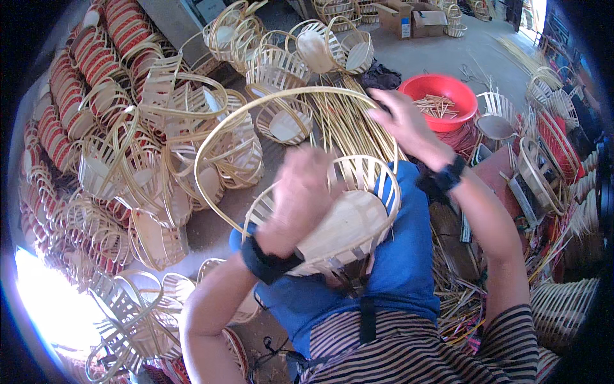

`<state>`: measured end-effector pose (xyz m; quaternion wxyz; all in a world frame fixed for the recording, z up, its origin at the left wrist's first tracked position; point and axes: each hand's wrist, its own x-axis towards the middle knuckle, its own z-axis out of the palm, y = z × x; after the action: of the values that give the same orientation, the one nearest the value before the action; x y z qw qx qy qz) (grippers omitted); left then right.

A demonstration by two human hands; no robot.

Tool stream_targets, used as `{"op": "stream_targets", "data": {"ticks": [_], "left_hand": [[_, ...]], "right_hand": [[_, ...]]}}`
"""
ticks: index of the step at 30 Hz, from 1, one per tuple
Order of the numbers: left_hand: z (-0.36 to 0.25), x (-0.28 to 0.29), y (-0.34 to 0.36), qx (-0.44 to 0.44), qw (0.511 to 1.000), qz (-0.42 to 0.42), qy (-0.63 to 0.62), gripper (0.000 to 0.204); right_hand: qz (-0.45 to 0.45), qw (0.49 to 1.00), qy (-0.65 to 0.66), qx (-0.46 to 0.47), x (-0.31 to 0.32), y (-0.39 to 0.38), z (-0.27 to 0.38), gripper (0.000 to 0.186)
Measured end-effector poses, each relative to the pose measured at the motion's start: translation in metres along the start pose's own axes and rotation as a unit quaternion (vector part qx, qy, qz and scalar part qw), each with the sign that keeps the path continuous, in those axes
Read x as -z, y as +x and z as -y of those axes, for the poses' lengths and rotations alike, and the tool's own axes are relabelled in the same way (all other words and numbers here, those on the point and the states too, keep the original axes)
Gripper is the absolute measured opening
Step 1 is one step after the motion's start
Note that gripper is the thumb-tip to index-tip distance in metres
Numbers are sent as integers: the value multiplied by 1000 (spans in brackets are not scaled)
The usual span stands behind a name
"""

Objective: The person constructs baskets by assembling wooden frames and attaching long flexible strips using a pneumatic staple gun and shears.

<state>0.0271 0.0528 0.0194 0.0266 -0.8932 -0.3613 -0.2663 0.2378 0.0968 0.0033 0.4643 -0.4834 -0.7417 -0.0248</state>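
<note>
Left hand (299,192) grips the bamboo basket (348,221); right hand (400,118) pinches its long bent strip (220,131)

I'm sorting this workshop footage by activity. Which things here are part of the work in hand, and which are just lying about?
In hand:
- left hand on the bamboo basket in the lap
- right hand gripping the long bent bamboo strip

Lying about:
- red basin of sticks
- piled finished baskets
- cardboard boxes
- loose bamboo strips

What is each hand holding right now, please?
Left hand: closed on the bamboo basket in the lap.
Right hand: closed on the long bent strip.
</note>
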Motion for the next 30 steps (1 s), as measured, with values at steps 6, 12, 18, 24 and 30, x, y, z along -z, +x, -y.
{"op": "stream_targets", "data": {"ticks": [6, 12, 18, 24, 30], "left_hand": [[60, 46, 57, -78, 942, -225, 235, 36], [65, 26, 54, 88, 978, -102, 159, 28], [55, 27, 59, 121, 970, -115, 177, 28], [46, 40, 46, 3, 968, -181, 176, 51], [9, -63, -90, 56, 915, 268, -297, 55]], "right_hand": [[30, 998, 31, -53, -27, 36, 44, 39], [-83, 993, 24, -86, -42, 38, 35, 38], [-64, 987, 15, -148, -30, 45, 44, 38], [-72, 976, 118, -171, -17, 39, 44, 29], [103, 866, 433, -230, -30, -24, 139, 23]]}}
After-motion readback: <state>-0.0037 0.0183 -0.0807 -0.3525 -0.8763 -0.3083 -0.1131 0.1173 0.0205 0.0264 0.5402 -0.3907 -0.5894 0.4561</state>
